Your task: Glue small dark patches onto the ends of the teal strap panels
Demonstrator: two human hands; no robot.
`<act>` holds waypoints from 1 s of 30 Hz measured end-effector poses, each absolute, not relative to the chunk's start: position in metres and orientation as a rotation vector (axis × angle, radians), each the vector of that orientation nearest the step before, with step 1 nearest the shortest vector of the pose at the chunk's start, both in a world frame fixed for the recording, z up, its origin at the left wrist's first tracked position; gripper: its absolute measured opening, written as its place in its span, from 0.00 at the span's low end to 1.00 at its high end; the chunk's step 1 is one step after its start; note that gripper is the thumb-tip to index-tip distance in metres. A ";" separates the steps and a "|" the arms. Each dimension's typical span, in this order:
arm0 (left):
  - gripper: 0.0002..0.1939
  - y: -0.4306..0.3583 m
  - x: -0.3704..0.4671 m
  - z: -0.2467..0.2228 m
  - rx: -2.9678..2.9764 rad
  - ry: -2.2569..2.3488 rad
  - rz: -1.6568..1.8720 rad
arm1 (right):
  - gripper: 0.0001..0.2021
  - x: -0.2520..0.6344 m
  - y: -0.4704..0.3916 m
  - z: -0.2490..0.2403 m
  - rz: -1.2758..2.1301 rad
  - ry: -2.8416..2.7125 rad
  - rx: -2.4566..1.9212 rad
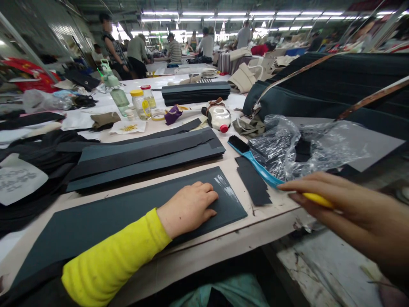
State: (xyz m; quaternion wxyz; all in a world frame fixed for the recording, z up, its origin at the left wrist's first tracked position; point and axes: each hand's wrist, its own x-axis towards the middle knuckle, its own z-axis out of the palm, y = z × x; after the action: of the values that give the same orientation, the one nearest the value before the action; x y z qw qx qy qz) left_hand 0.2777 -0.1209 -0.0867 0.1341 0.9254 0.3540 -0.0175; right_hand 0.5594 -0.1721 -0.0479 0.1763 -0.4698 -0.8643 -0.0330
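My left hand (194, 207) lies open on a dark green-grey fabric panel (118, 213), fingers slightly bent. White streaks mark the panel's right end, just past my fingertips. On the right, my right hand (348, 213), slightly blurred, is closed around the handle end of a brush (260, 168). The brush has a blue body and black bristles that face up. A yellow piece in line with the handle shows between my fingers. Between the brush and the panel lie dark fabric strips (254, 181).
Behind the panel sits a stack of dark pieces (150, 155). Crumpled clear plastic (287, 145) lies beside the brush. Farther back are a white bottle with a red cap (220, 117), jars (140, 104) and a large dark fabric pile (303, 89). Several people work in the background.
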 end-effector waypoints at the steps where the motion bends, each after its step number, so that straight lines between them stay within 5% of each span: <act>1: 0.13 -0.121 0.278 -0.086 2.687 1.022 -0.055 | 0.15 0.556 -0.167 -0.059 -0.093 -2.501 -1.309; 9: 0.11 -0.117 0.279 -0.087 2.709 1.019 -0.068 | 0.14 0.549 -0.148 -0.122 -0.092 -2.740 -1.516; 17: 0.11 -0.107 0.282 -0.073 2.341 1.005 0.242 | 0.09 0.553 -0.163 -0.072 -0.468 -2.177 -1.443; 23: 0.30 -0.100 0.293 -0.062 1.220 0.856 0.293 | 0.11 0.521 -0.184 -0.066 -0.622 -2.414 -0.996; 30: 0.14 -0.079 0.298 -0.088 1.430 0.993 0.424 | 0.15 0.497 -0.186 -0.101 -0.494 -2.531 -0.844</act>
State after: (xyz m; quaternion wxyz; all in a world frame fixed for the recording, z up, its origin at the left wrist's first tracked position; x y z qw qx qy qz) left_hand 0.2976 -0.0793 -0.0880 0.6250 0.6231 0.4325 0.1847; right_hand 0.4971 -0.1858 -0.1011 0.2126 -0.3039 -0.9115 -0.1779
